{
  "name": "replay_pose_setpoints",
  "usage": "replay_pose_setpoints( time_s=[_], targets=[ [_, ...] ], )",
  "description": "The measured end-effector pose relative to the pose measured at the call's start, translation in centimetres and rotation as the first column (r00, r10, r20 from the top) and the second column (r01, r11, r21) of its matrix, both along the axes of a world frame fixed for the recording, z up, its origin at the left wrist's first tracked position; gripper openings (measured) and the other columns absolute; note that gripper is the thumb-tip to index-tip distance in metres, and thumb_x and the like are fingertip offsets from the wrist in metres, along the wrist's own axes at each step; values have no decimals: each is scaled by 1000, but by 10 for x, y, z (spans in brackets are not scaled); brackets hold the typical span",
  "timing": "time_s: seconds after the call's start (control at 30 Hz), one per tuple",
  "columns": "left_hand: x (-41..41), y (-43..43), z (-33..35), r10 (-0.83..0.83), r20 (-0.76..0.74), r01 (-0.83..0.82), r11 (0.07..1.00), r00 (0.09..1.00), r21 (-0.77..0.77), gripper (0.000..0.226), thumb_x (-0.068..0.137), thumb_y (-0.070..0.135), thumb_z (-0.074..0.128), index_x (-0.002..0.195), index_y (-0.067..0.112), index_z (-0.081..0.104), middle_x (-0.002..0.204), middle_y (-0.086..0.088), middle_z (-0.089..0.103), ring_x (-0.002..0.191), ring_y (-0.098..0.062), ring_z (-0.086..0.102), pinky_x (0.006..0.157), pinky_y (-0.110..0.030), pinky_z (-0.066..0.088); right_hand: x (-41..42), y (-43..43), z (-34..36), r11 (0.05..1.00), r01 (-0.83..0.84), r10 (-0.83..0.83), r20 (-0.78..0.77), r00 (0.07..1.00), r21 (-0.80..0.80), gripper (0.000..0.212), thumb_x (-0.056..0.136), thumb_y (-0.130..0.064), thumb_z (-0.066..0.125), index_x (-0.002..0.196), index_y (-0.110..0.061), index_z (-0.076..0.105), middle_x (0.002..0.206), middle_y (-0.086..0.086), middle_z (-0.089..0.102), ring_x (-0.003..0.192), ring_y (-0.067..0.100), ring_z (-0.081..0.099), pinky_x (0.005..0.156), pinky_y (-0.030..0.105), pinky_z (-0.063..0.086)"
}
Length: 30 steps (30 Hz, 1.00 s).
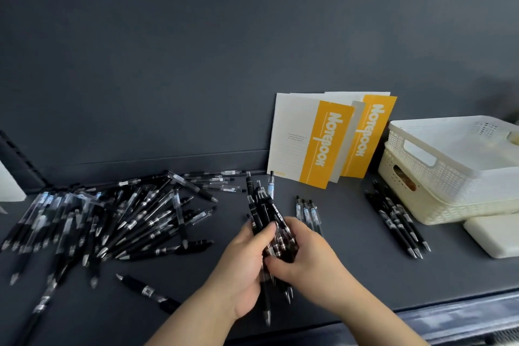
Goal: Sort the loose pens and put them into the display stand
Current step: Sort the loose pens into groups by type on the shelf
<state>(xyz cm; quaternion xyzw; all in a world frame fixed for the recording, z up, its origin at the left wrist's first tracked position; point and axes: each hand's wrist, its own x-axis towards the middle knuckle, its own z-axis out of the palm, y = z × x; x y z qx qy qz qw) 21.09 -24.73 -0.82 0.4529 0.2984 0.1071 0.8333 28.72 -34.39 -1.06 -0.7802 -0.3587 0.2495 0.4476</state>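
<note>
- The left hand (238, 270) and right hand (309, 258) are both clamping around a bundle of black pens (265, 213).
- The loose pen pile (112, 219) is lying at nine o'clock of it; squaring the tips while gripping firmly is looking wise.

"Notebook" on both yellow-banded notebook covers (327, 140).

Glossy black and clear plastic on the pens (126, 222) heaped at left, with silvery tips. Matt, smooth finish across the tabletop (351, 261). Matt paper covers on the notebooks (292, 135), far right. Perforated cream plastic for the baskets (435, 177).
</note>
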Motion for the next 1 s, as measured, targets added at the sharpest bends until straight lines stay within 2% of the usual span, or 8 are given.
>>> replay_pose_setpoints(
  time_s=[0.17,0.33,0.47,0.53,0.67,0.8,0.87,1.0],
  targets=[
    [17,-22,2,13,49,-11,999,999,-41,25,97,19,46,110,16,67,104,-6,73,100,-22,67,90,-39,50,9,-16,0,995,100,-100,-8,995,16,33,75,-18,62,104,-28,53,71,-6,66,56,2,56,52,15,43],
    [35,-46,-1,45,19,-43,996,999,-72,24,98,12,44,106,16,67,95,-5,75,83,-16,71,67,-31,51,26,-34,-3,982,188,-188,42,981,-5,24,76,-17,59,100,-19,54,76,2,67,57,12,55,54,25,45],
    [53,-58,-5,70,-54,-74,995,996,-61,20,96,7,46,100,11,65,74,-3,70,62,-15,63,52,-26,48,52,-54,0,965,246,-236,107,966,-86,33,81,-19,59,108,-32,46,75,-9,64,58,5,57,55,20,44],
    [60,-59,-7,88,-83,-93,994,993,-62,16,96,6,47,99,8,63,69,-4,57,60,-15,52,52,-28,46,76,-68,-1,922,299,-231,269,935,-246,47,83,-25,56,129,-26,43,87,-6,65,72,10,61,58,23,43],
    [67,-59,-12,75,-86,-82,994,993,-77,19,96,8,47,103,9,65,73,-6,57,64,-17,54,58,-31,50,111,-87,-10,797,345,-88,469,879,-496,31,87,-26,47,117,-18,47,102,1,61,95,23,59,68,31,48],
    [72,-63,-13,56,-60,-62,994,997,-91,20,96,8,48,108,7,63,76,-9,62,66,-20,60,62,-32,51,119,-90,-22,772,411,-91,555,827,-485,50,93,-23,45,140,-22,28,127,4,39,116,25,46,79,32,46],
    [73,-64,-11,57,-51,-62,993,997,-97,21,96,8,47,110,7,63,77,-10,64,67,-20,62,63,-33,51,122,-93,-25,777,438,-117,581,806,-453,56,94,-27,45,145,-27,20,129,4,34,115,25,46,75,31,46],
    [75,-65,-10,63,-46,-68,993,997,-100,22,96,7,46,112,6,62,77,-10,68,68,-22,67,65,-34,52,128,-100,-28,776,459,-129,603,787,-432,51,96,-32,42,144,-29,25,124,4,36,109,25,49,73,32,47]
  ],
)
